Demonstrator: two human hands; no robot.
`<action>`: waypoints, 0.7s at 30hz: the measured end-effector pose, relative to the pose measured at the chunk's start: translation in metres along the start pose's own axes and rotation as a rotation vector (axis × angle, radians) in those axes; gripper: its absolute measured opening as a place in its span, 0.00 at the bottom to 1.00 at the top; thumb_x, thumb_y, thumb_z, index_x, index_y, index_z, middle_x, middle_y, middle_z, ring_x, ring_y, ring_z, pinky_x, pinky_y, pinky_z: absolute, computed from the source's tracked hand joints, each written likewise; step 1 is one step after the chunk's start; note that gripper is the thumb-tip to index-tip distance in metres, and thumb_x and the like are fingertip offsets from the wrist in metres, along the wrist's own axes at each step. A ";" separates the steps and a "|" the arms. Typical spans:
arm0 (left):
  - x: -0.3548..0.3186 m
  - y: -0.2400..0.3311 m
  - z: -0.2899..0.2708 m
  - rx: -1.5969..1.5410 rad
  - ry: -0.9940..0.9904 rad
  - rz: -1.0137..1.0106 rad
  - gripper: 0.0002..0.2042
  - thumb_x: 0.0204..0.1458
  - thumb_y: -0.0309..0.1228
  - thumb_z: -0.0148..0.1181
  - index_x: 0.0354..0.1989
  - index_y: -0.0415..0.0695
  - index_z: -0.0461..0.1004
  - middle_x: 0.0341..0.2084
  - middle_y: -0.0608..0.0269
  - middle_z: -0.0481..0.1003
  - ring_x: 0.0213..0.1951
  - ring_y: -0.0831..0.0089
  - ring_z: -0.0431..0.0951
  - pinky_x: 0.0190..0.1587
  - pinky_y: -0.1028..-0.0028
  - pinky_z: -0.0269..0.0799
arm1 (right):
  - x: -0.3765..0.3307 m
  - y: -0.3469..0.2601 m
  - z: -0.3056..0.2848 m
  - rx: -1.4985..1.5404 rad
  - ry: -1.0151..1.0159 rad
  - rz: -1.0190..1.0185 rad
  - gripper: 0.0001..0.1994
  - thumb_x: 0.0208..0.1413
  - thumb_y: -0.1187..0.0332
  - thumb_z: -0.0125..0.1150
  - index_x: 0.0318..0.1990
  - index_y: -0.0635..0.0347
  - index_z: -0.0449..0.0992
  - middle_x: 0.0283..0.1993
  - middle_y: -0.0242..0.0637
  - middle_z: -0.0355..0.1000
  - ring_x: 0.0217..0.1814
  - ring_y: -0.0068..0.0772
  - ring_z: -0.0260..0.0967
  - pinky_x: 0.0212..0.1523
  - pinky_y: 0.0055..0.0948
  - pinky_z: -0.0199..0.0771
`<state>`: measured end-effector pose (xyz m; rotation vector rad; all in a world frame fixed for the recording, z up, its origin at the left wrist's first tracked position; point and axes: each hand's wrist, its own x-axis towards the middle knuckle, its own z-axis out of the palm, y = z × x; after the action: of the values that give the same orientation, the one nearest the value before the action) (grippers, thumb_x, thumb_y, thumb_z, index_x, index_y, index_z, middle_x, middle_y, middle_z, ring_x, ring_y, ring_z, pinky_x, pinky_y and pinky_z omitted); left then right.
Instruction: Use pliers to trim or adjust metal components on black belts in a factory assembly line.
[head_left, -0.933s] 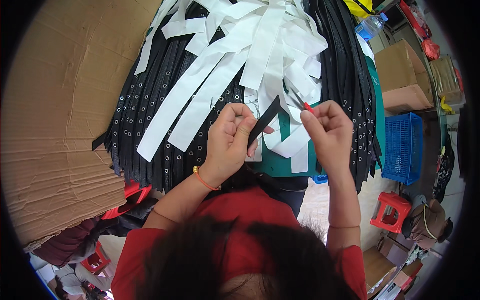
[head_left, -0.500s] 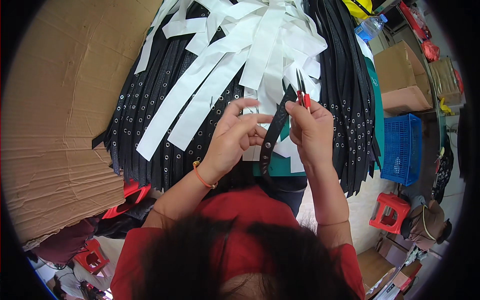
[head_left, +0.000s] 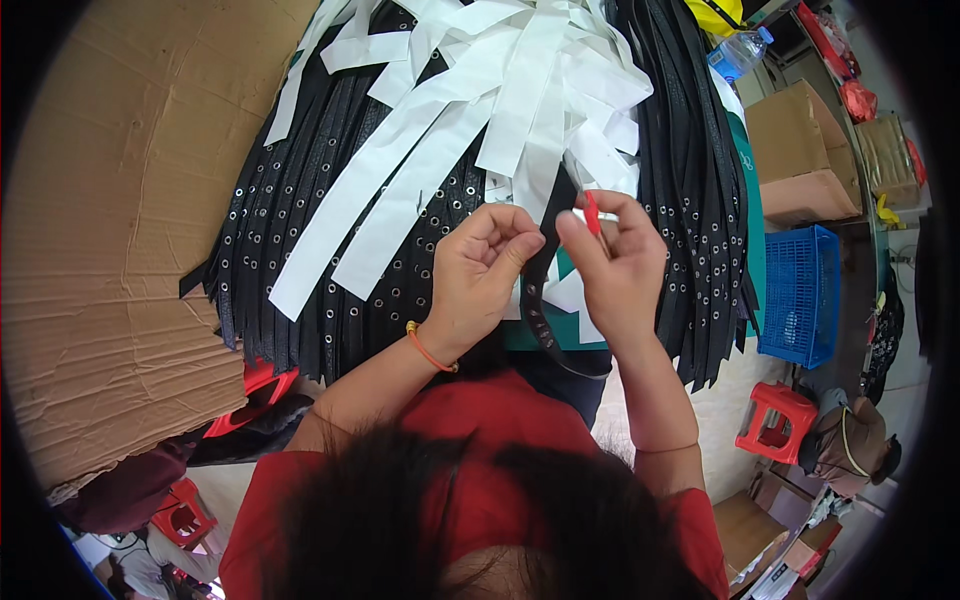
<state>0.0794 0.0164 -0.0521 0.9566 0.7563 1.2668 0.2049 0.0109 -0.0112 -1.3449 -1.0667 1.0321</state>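
Over the heaped black eyeleted straps [head_left: 300, 250], my left hand [head_left: 480, 275] pinches one black strap [head_left: 545, 300]; my right hand [head_left: 620, 270], now lower, grips red-handled snips [head_left: 591, 212] at one o'clock, ready to trim.

Even, bright daylight; soft shadows only. Centre sharp. Strong fisheye bending toward rim, black vignette at corners. White strips [head_left: 480, 130] near overexposed, no glare.

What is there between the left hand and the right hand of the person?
In the head view, a black belt strap runs between the left hand and the right hand; the right fingers also hold a small red-handled tool.
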 end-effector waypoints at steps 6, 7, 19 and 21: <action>0.003 0.002 -0.001 -0.014 -0.014 -0.062 0.03 0.53 0.20 0.49 0.35 0.35 0.65 0.24 0.67 0.69 0.24 0.86 0.68 0.25 0.86 0.66 | -0.019 -0.003 -0.038 -0.671 -0.154 -0.508 0.11 0.42 0.72 0.65 0.29 0.64 0.68 0.15 0.26 0.62 0.17 0.09 0.55 0.15 0.13 0.50; 0.004 0.002 0.000 -0.014 -0.014 -0.063 0.03 0.53 0.20 0.49 0.35 0.35 0.65 0.24 0.67 0.69 0.24 0.86 0.68 0.25 0.86 0.66 | -0.019 -0.004 -0.041 -0.763 -0.137 -0.555 0.12 0.39 0.70 0.67 0.26 0.63 0.68 0.14 0.29 0.61 0.13 0.14 0.56 0.13 0.17 0.51; 0.000 -0.002 0.001 -0.039 -0.040 -0.111 0.05 0.57 0.27 0.46 0.37 0.38 0.62 0.25 0.66 0.70 0.26 0.84 0.70 0.30 0.83 0.68 | -0.013 -0.019 -0.049 -1.013 -0.243 -0.742 0.12 0.38 0.67 0.68 0.25 0.61 0.69 0.14 0.32 0.62 0.13 0.28 0.62 0.13 0.24 0.58; 0.001 0.002 0.001 -0.172 -0.084 -0.192 0.07 0.58 0.29 0.43 0.39 0.39 0.60 0.27 0.63 0.72 0.28 0.81 0.72 0.30 0.81 0.70 | -0.011 -0.021 -0.049 -0.987 -0.239 -0.718 0.12 0.38 0.67 0.68 0.24 0.61 0.68 0.14 0.33 0.61 0.13 0.27 0.62 0.13 0.24 0.58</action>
<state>0.0796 0.0174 -0.0494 0.7741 0.6463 1.0977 0.2495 -0.0102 0.0118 -1.3713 -2.1958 0.0745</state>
